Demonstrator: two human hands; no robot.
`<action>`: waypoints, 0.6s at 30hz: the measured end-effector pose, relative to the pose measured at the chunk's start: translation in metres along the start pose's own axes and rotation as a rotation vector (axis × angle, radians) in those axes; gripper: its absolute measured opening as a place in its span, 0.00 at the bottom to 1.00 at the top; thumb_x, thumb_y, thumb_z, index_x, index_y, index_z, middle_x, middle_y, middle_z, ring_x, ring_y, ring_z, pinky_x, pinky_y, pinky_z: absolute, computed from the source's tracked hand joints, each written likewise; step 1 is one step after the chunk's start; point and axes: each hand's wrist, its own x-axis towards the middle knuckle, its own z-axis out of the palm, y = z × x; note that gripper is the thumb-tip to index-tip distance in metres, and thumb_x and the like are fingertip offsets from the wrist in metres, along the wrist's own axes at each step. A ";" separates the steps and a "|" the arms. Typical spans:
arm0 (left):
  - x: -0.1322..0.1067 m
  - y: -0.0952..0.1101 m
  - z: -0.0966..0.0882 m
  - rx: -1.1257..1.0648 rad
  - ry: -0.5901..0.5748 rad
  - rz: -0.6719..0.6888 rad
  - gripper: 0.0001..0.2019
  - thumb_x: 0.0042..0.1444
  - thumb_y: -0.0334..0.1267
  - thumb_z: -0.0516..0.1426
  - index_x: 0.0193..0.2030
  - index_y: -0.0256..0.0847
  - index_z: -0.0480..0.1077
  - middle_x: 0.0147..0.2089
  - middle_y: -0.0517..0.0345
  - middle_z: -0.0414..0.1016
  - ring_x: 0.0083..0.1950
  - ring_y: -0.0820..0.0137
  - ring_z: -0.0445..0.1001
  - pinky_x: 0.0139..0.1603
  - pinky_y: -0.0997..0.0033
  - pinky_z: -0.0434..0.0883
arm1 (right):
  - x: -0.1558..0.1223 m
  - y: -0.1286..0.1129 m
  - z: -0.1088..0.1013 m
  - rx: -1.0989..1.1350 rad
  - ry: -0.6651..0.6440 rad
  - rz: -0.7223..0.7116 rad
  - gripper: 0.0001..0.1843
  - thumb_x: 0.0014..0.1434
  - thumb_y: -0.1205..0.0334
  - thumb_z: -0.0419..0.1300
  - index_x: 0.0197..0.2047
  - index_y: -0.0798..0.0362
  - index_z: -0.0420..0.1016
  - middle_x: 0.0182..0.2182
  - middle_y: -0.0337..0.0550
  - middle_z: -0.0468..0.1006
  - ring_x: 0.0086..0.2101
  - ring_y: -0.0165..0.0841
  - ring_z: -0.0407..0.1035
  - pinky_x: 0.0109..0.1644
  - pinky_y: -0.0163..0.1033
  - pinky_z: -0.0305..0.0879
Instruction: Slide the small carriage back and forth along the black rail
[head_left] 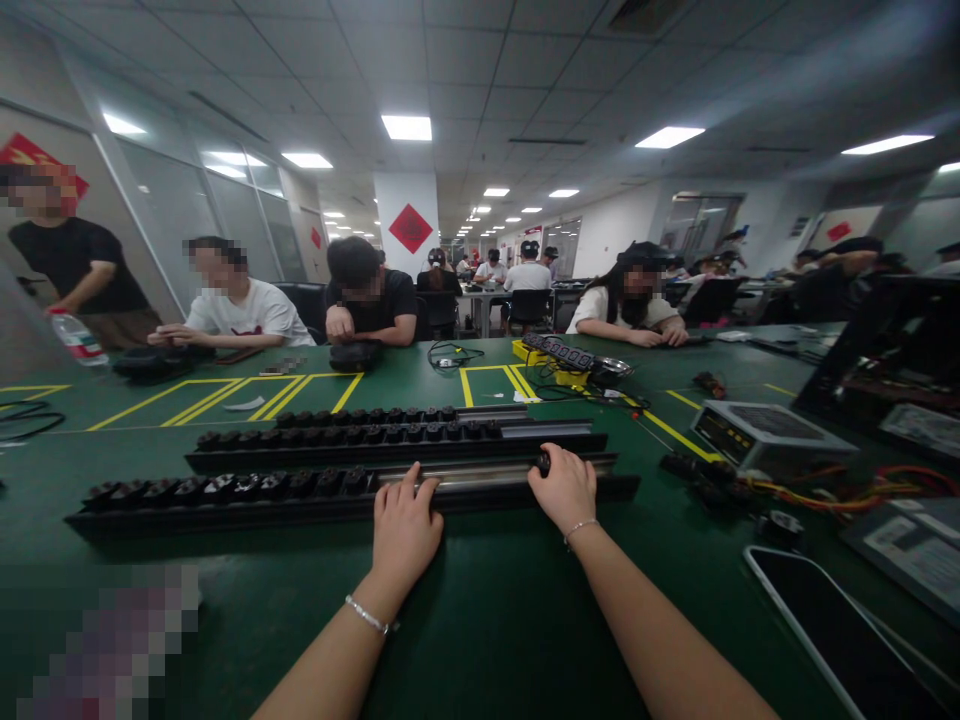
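Note:
Nearest to me on the green table lies a long black rail (487, 491) with a shiny metal channel. Several small black knob-like parts (271, 484) stand in a row along its left half. My left hand (407, 525) rests over the rail just right of that row, its index finger and thumb apart. Farther right, my right hand (566, 487) is closed around a small dark round part (543, 463) at the channel; its exact kind is hard to make out. Behind, a second rail (555, 440) and a third rail (495, 411) carry similar rows.
To the right are a metal power supply box (765, 435) with coloured cables, and a phone (832, 625). Ahead, a yellow holder (571, 378) with black parts stands near loose wires. Several people sit across the table; a bottle (77, 337) is at far left.

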 end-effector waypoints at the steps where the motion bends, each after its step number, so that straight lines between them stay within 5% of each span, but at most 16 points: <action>1: 0.000 0.000 0.000 0.000 0.000 0.001 0.21 0.50 0.33 0.52 0.53 0.46 0.68 0.64 0.52 0.61 0.57 0.60 0.63 0.61 0.54 0.53 | 0.000 0.000 0.000 -0.001 -0.002 -0.001 0.21 0.53 0.60 0.51 0.51 0.51 0.67 0.48 0.47 0.72 0.53 0.39 0.59 0.61 0.50 0.40; 18: 0.000 -0.001 0.002 0.013 0.020 0.009 0.21 0.50 0.33 0.51 0.52 0.46 0.68 0.63 0.51 0.61 0.57 0.61 0.64 0.61 0.54 0.53 | 0.002 0.002 0.001 -0.006 0.020 -0.007 0.19 0.53 0.62 0.50 0.49 0.51 0.68 0.46 0.46 0.74 0.51 0.39 0.62 0.60 0.50 0.42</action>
